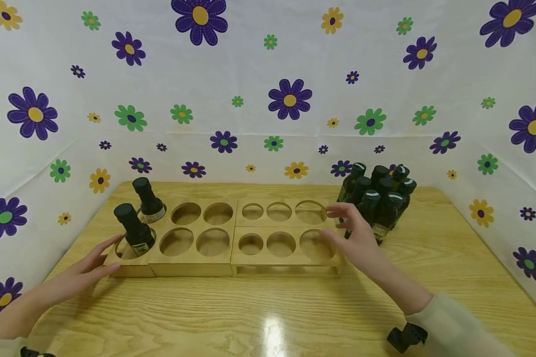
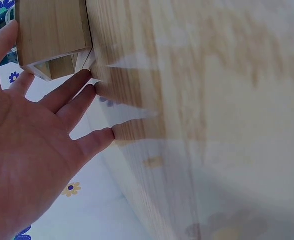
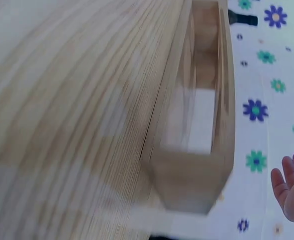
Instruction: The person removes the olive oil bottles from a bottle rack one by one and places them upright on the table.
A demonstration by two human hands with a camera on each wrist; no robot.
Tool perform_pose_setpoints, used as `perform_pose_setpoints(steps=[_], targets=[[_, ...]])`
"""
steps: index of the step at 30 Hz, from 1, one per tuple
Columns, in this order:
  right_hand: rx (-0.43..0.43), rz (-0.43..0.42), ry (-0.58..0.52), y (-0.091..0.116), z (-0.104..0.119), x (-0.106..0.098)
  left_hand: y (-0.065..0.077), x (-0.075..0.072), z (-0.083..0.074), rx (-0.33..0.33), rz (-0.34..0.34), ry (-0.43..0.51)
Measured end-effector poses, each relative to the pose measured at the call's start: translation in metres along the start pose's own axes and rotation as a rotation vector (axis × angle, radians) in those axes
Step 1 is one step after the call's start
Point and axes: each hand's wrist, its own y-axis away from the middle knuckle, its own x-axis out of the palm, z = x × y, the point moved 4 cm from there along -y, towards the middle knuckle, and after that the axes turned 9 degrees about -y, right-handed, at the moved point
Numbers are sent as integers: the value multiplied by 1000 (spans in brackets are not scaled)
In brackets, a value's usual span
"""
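Observation:
A row of pale wooden bottle racks (image 1: 192, 270) with round holes stands on the table, the sections pushed up side by side. Two dark bottles with black caps lean in the leftmost section, a front bottle (image 1: 136, 230) and a rear bottle (image 1: 149, 201). My left hand (image 1: 82, 272) rests its outstretched fingers and thumb at that section's left end; the left wrist view shows the palm (image 2: 42, 130) with spread fingertips along the wood and tabletop. My right hand (image 1: 359, 240) hovers around the right end of the right rack (image 1: 286, 270), fingers relaxed and holding nothing.
Several dark capped bottles (image 1: 377, 198) stand clustered behind the right hand at the table's back right. A white flowered cloth (image 1: 268, 64) closes off the back and both sides. Wooden tabletop (image 1: 183, 317) stretches in front of the racks.

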Motion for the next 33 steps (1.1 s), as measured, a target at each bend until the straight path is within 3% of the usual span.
perform_pose_setpoints(steps=[15,33], targets=[[69,187,-219,-32,7,90,0,-1,0,3,-3,0],[95,414,-184,-58,35,191,-1,0,4,2,-2,-3]])
